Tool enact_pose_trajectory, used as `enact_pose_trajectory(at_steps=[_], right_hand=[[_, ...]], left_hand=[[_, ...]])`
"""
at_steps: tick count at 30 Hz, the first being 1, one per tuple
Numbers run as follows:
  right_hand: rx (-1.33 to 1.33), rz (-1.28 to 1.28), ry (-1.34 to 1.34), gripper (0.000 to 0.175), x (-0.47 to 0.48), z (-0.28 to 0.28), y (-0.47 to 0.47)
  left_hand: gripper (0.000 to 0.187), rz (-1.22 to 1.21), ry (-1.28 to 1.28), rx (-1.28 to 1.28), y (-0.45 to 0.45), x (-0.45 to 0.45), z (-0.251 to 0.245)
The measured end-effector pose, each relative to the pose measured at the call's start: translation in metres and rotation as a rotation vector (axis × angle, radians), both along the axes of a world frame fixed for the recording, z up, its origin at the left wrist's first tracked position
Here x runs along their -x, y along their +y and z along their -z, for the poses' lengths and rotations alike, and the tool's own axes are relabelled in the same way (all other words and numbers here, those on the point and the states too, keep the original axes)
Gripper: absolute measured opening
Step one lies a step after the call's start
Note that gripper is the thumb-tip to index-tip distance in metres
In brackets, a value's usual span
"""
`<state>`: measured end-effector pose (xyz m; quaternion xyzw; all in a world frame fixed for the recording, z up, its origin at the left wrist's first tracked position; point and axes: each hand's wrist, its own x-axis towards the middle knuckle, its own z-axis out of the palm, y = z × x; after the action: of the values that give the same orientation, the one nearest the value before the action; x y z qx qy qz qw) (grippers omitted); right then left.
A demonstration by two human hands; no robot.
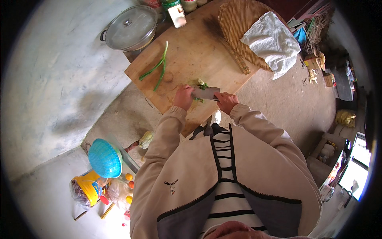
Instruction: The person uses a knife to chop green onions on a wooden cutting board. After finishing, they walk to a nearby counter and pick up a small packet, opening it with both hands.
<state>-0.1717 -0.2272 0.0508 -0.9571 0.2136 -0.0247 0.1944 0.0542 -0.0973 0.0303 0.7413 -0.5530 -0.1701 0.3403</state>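
A wide cleaver [206,93] lies nearly level over the wooden board [191,59], with my right hand [227,102] closed around its handle. My left hand [183,97] is at the other end of the blade, its fingers on or beside the metal; what they grip, if anything, is hidden. Chopped green onion [204,86] lies just beyond the blade next to a pale piece [200,81], and more green bits [198,99] show on the near side. Long green onion stalks [162,61] lie further left on the board.
A lidded pan [131,28] stands beyond the board's left corner, near a phone [177,16] and several jars. At the right are a twig whisk [235,56] and a round woven mat [238,18] with a white cloth [270,41]. A blue basket [104,158] is at lower left.
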Motion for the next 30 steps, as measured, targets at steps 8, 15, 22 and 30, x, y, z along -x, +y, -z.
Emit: enact_pose_trajectory(at_steps=[8, 15, 22, 30], right_hand=[[0.059, -0.076, 0.009, 0.022, 0.017, 0.001, 0.010], [0.074, -0.103, -0.057, 0.022, 0.015, 0.011, 0.008], [0.141, -0.183, -0.037, 0.025, 0.008, 0.013, 0.004], [0.191, -0.263, -0.031, 0.028, -0.004, 0.011, -0.003]], left_hand=[[0.022, 0.104, 0.008, -0.022, -0.022, 0.006, 0.057], [0.021, 0.103, 0.144, -0.059, -0.026, 0.003, 0.040], [0.029, 0.270, -0.055, -0.171, -0.009, 0.018, 0.024], [0.029, 0.077, 0.060, -0.019, -0.034, 0.008, 0.062]])
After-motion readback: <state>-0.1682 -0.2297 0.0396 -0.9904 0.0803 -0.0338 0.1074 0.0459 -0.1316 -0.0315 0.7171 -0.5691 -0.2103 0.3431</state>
